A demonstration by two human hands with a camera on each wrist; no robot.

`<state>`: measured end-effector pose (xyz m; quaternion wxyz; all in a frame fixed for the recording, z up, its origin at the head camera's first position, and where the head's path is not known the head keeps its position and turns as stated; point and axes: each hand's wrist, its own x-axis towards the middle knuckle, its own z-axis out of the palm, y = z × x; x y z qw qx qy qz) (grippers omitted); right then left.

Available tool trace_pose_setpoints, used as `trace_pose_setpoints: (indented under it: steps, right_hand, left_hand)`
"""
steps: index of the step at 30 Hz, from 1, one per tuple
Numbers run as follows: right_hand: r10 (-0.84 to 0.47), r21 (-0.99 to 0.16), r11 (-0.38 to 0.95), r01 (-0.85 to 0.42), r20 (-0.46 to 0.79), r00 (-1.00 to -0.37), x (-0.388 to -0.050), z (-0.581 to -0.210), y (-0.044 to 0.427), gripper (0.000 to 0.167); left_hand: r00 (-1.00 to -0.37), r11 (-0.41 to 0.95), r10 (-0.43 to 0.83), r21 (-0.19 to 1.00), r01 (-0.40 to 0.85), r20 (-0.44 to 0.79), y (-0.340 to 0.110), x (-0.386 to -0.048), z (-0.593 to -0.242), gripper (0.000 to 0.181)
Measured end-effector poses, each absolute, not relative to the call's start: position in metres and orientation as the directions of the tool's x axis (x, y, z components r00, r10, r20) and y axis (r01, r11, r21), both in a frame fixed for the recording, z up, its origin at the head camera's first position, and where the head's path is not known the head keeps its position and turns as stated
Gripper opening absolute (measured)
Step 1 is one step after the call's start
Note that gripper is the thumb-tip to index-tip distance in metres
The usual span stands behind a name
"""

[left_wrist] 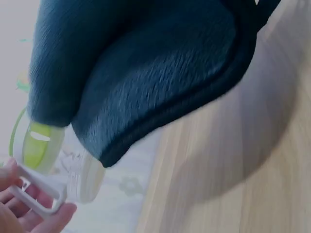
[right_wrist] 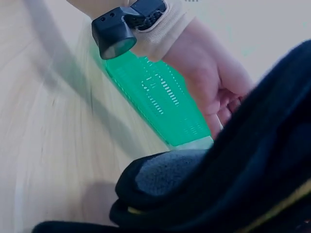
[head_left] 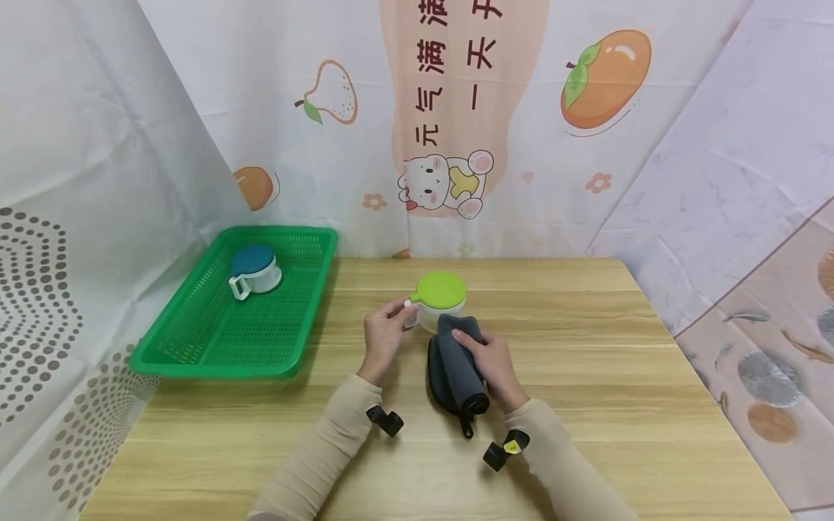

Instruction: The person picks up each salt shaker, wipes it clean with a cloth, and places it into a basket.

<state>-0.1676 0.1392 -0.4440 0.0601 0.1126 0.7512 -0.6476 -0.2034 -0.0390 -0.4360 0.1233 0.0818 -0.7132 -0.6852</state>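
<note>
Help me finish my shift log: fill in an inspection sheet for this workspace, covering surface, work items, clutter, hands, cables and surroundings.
Surface: wood-grain tabletop, no spills visible.
Work items: lime-lidded cup; dark grey fabric piece with a loop, exact kind unclear.
Clutter: green basket at the left, holding a blue-lidded cup.
Hands: left hand holds the lime-lidded cup's handle; right hand grips the dark grey fabric piece.
Cables: nothing seen.
Surroundings: printed hangings behind and beside the tabletop.
</note>
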Motion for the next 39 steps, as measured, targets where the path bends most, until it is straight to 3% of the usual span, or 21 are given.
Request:
trace_pose_setpoints:
  steps: [8, 20, 28, 39]
  right_hand:
    - [0.081, -0.958, 0.162, 0.236, -0.225, -0.971, -0.171, -0.443, 0.160, 0.046]
    - [0.048, -0.941, 0.248, 0.232, -0.227, -0.973, -0.179, -0.431, 0.191, 0.043]
    - [-0.117, -0.947, 0.305, 0.101, -0.143, -0.983, -0.191, -0.424, 0.207, 0.034]
    - [-0.325, -0.922, 0.373, 0.100, -0.231, -0.917, -0.209, -0.428, 0.226, 0.026]
  left_hand:
    - [-0.988, -0.109, -0.154, 0.994, 0.023, 0.006, -0.053, -0.208, -0.439, 0.028]
    - [-1.000, -0.094, 0.026, 0.995, 0.015, 0.017, -0.067, -0.211, -0.440, 0.027]
    - [-0.983, -0.065, 0.176, 0.997, 0.041, 0.052, -0.075, -0.211, -0.440, 0.027]
    - [-0.941, -0.042, 0.338, 0.999, 0.021, 0.034, -0.077, -0.209, -0.444, 0.029]
